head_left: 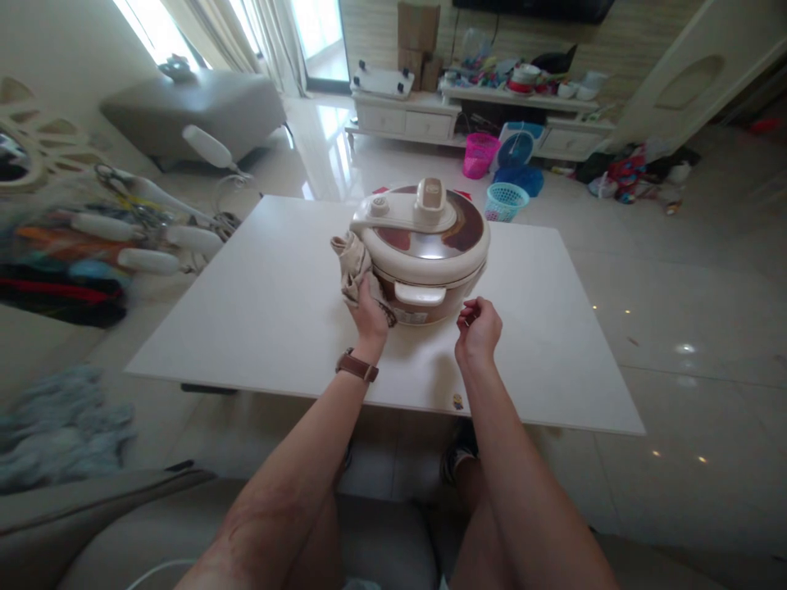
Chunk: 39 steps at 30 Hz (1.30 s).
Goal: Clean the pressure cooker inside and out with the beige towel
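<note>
A cream and brown electric pressure cooker (pixel 424 246) stands upright on the white table (pixel 246 311), its lid on and a side handle toward me. My left hand (pixel 369 307) is closed around a crumpled beige cloth (pixel 353 262), which lies against the left side of the cooker. Just right of the cooker's front, my right hand (pixel 479 328) hovers apart from it with the fingers curled in. Whatever those fingers may hold is hidden from view. A brown watch strap is on my left wrist.
Past the table stand a pink basket (pixel 479 156), a light blue basket (pixel 507 199) and a cluttered white TV cabinet (pixel 424 123). White lamp-like arms (pixel 209 147) reach in at the left. A small sticker (pixel 457 401) marks the table's near edge.
</note>
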{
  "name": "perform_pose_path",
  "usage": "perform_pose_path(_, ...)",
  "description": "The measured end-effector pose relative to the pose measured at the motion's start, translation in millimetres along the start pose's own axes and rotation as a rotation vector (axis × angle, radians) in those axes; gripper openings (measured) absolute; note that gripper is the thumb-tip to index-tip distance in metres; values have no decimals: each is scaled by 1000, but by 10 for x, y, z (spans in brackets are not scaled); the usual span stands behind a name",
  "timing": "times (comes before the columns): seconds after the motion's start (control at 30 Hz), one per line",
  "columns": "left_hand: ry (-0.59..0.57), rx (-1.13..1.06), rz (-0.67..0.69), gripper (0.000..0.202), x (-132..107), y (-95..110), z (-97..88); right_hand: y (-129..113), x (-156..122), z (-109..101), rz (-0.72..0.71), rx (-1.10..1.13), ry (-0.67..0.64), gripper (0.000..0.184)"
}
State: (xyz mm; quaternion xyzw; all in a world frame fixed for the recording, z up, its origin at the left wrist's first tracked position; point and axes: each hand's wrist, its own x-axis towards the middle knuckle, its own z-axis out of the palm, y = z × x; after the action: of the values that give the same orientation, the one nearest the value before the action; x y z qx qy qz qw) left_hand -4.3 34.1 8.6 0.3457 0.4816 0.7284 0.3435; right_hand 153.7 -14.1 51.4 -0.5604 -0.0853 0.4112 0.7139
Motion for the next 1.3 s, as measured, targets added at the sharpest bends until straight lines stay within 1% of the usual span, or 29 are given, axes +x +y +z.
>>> perform_pose_path(0.03,-7,41,64,54,-14,69,4,1,-4,2,2,-3,-1,21)
perform_pose_path(0.07,-41,100,149,54,-34,144,5,1,-8,4,5,-5,-1,21)
perform_pose_path(0.1,-107,173,248,54,-59,222,3,2,-10,6,8,-6,-2,21)
perform_pose_path(0.17,-314,342,472,53,-115,384,-7,4,-12,9,14,-2,-5,22)
perform_pose_path(0.23,-547,518,648,51,-161,531,-20,8,-11,13,20,5,-14,22)
perform_pose_path(0.27,-629,587,695,51,-174,590,-26,9,-10,15,22,6,-19,21)
perform_pose_path(0.3,-683,643,718,52,-177,634,-33,10,-10,16,24,6,-22,21)
perform_pose_path(0.33,-707,681,721,54,-170,664,-40,11,-10,17,26,4,-26,21)
perform_pose_path(0.37,-706,699,711,56,-154,676,-47,10,-12,18,29,1,-28,21)
perform_pose_path(0.47,-623,640,643,60,-73,617,-67,3,-20,18,41,-5,-27,22)
perform_pose_path(0.5,-571,585,608,59,-44,567,-70,1,-24,17,44,-10,-25,22)
perform_pose_path(0.57,-425,428,505,55,6,434,-61,-4,-26,16,45,-21,-17,21)
perform_pose_path(0.63,-239,224,341,51,48,271,-38,-4,-24,14,47,-28,-12,21)
perform_pose_path(0.7,-49,32,118,46,88,107,-11,1,-17,14,54,-24,-10,21)
perform_pose_path(0.73,23,-39,-3,43,105,33,-2,3,-13,16,59,-20,-10,21)
perform_pose_path(0.8,112,-114,-229,40,115,-81,9,6,-6,21,69,-14,-11,20)
perform_pose_path(0.83,132,-119,-299,40,101,-118,12,6,-3,25,74,-11,-11,20)
perform_pose_path(0.87,147,-106,-326,41,66,-139,16,4,-1,29,80,-7,-9,20)
perform_pose_path(0.93,162,-70,-272,44,-71,-139,33,-4,1,39,95,5,-2,20)
perform_pose_path(0.97,169,-60,-247,45,-177,-121,48,-9,2,44,102,12,1,20)
perform_pose_path(1.03,169,-46,-244,47,-446,-65,90,-17,2,50,109,23,1,20)
perform_pose_path(1.1,161,-34,-288,44,-747,-3,138,-17,3,50,103,28,-3,19)
perform_pose_path(1.13,136,-29,-325,43,-884,24,162,-15,4,47,98,30,-4,19)
perform_pose_path(1.2,98,-34,-368,42,-1081,64,203,-5,10,36,89,30,-5,17)
perform_pose_path(1.23,94,-33,-376,42,-1126,76,219,1,14,28,86,29,-4,16)
perform_pose_path(1.3,115,-33,-363,41,-1093,83,237,10,20,11,82,25,-7,15)
